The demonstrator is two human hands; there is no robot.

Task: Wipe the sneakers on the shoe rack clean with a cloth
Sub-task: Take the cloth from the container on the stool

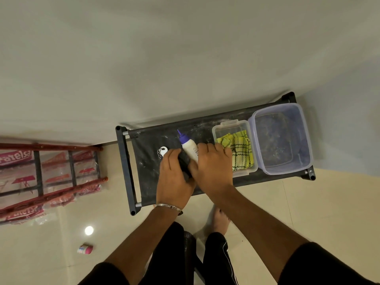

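Dusty matt fabric shoe rack (152,161), translucent plastic tub (304,140), glossy floor tiles (308,212)

Dim, soft focus; floor (61,233) glare; edges warped.

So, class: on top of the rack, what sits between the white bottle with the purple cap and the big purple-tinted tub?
In the head view, a small clear container holding the yellow checked cloth sits between the bottle and the tub.

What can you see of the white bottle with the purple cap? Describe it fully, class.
The white bottle looks like plastic, with a purple pointed nozzle cap. It lies tilted on the dusty black top of the shoe rack, nozzle pointing away towards the wall. The right hand covers its lower end; whether the fingers grip it is unclear.
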